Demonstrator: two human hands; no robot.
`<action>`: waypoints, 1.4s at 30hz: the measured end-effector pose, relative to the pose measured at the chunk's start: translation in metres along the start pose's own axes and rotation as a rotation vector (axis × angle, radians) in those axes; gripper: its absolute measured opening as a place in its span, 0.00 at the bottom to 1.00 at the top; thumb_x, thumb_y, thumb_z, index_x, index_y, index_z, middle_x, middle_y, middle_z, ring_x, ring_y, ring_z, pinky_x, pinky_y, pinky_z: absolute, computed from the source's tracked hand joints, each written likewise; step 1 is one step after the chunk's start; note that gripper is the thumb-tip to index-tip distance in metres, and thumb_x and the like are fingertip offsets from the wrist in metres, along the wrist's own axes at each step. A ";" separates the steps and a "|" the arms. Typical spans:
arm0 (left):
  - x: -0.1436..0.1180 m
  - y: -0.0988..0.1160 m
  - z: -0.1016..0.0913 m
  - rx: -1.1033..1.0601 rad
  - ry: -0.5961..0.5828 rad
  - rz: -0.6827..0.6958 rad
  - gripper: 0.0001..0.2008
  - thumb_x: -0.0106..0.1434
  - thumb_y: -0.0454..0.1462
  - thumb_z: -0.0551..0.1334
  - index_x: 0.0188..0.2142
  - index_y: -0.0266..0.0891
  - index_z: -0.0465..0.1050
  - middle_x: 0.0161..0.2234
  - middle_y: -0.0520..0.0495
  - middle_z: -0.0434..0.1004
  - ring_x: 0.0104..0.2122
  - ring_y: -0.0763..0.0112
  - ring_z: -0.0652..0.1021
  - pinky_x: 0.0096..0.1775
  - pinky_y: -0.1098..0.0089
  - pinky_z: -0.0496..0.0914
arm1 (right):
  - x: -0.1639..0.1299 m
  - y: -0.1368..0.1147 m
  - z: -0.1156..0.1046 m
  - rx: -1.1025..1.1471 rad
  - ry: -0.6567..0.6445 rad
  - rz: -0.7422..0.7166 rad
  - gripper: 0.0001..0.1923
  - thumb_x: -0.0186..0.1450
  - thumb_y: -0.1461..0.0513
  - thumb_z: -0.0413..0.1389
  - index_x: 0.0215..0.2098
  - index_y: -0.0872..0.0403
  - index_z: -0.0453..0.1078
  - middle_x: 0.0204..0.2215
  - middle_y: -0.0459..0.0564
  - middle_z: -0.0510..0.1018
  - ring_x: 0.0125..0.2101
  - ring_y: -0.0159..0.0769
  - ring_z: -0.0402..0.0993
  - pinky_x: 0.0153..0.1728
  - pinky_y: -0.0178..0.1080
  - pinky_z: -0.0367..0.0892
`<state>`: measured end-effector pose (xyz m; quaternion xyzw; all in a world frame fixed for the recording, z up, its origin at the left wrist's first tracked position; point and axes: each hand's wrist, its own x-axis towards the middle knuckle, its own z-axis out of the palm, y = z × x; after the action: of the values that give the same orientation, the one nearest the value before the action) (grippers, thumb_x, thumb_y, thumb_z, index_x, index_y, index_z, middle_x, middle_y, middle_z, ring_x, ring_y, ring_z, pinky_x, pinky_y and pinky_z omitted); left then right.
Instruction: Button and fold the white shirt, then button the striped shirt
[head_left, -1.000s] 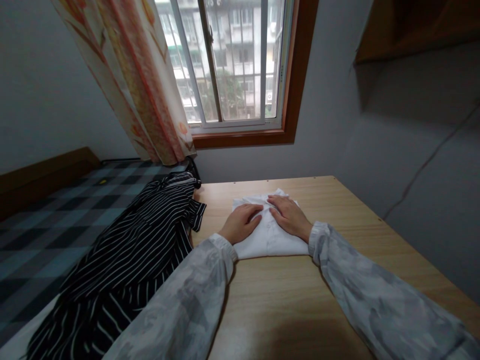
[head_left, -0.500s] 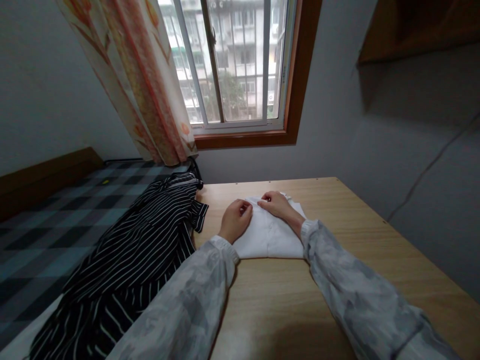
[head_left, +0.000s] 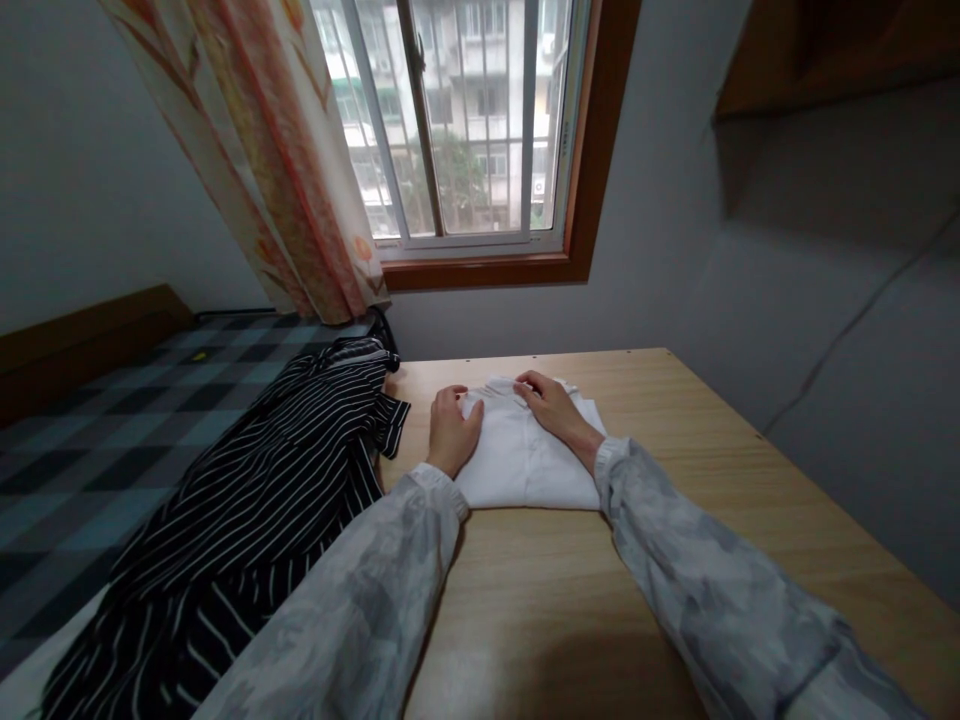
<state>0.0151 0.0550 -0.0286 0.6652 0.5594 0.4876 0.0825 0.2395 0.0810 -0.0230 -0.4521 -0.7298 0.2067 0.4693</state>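
Note:
A folded white shirt (head_left: 525, 460) lies on the wooden table (head_left: 675, 520) in front of me. My left hand (head_left: 452, 430) rests on the shirt's left far corner, fingers curled over its edge. My right hand (head_left: 551, 405) lies on the shirt's far edge near the collar, fingertips pinching the fabric there. Both arms wear pale patterned sleeves.
A black garment with white stripes (head_left: 255, 510) is draped over the table's left edge and onto a bed with a checked cover (head_left: 90, 440). A window (head_left: 450, 120) with an orange floral curtain (head_left: 270, 170) is behind. A grey wall (head_left: 825, 300) borders the table's right side.
Both hands slid from flat on the middle of the shirt up to its far edge. The left hand moved to the left corner; the right went to the collar.

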 end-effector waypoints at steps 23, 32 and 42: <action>-0.001 -0.002 0.001 0.021 -0.101 0.008 0.17 0.67 0.38 0.67 0.54 0.40 0.75 0.53 0.36 0.83 0.52 0.51 0.82 0.58 0.50 0.75 | -0.022 0.066 -0.061 -0.242 0.093 -0.032 0.19 0.63 0.67 0.53 0.48 0.55 0.81 0.48 0.57 0.83 0.52 0.46 0.77 0.60 0.49 0.70; 0.001 -0.004 0.000 -0.042 -0.069 -0.036 0.15 0.66 0.36 0.64 0.52 0.38 0.73 0.50 0.37 0.79 0.45 0.56 0.81 0.52 0.56 0.77 | -0.024 0.056 -0.063 -0.127 0.315 0.080 0.13 0.68 0.57 0.58 0.45 0.55 0.80 0.46 0.58 0.81 0.40 0.43 0.79 0.43 0.44 0.75; 0.007 0.004 -0.007 -0.089 -0.004 -0.186 0.11 0.67 0.42 0.67 0.45 0.40 0.74 0.35 0.47 0.78 0.35 0.62 0.79 0.42 0.62 0.74 | -0.025 0.063 -0.061 -0.092 0.291 0.272 0.16 0.65 0.52 0.60 0.46 0.52 0.78 0.35 0.49 0.82 0.31 0.40 0.75 0.36 0.40 0.70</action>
<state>0.0117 0.0566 -0.0185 0.6071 0.5964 0.5009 0.1577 0.3255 0.0843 -0.0524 -0.5924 -0.5952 0.1671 0.5166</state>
